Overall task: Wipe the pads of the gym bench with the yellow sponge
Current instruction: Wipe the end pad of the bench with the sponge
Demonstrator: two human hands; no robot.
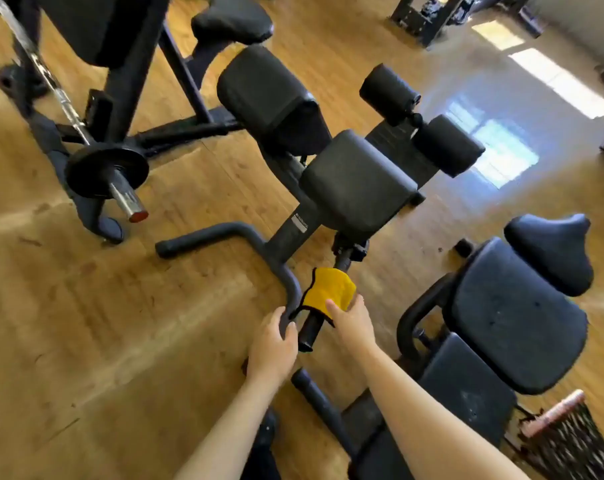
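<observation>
Yellow sponge (329, 289) draped over a black handle bar (311, 329) at the near end of the gym bench (357, 183), pressed there under the fingers of the right hand (352, 322); flat, cloth-like, dark-edged, one corner lifted. Left hand (272, 346) just beside it, fingers curled round the curved frame tube (290, 289). Black pads beyond, well apart from sponge.

Glossy wooden floor (127, 306) — window glare (501, 154) — barbell rack (120, 64) behind.

yellow sponge (328, 289) | draped on handle bar | bench pads (356, 181) black
</observation>
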